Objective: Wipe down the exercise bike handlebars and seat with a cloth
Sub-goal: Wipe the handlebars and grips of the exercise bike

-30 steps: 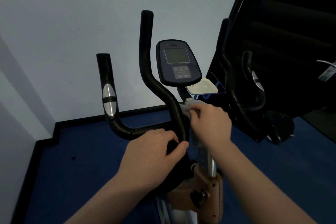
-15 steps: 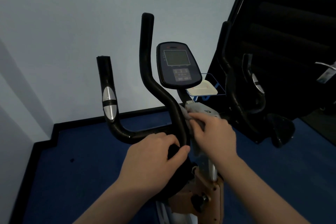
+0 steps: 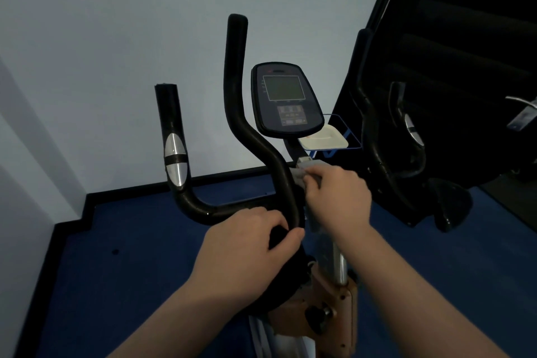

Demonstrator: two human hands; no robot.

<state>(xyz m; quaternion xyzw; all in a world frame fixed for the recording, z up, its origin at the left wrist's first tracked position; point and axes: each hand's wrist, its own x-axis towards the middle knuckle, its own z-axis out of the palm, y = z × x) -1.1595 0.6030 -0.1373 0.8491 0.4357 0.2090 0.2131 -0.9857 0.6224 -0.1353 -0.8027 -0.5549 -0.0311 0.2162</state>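
- Right hand (image 3: 338,200): fingers curled, pinching the pale cloth (image 3: 302,176) against the inner handlebar (image 3: 261,151), just below the console (image 3: 286,99).
- Left hand (image 3: 247,244): fingers and thumb wrapped round the bar's base, steadying it.
- Since a second ago the cloth hand had barely shifted along the bend; the left grip was unchanged.
- Judged: wiping was held to this one curve. The upper bar, outer grip (image 3: 174,154) and seat (not in view) remained to do.
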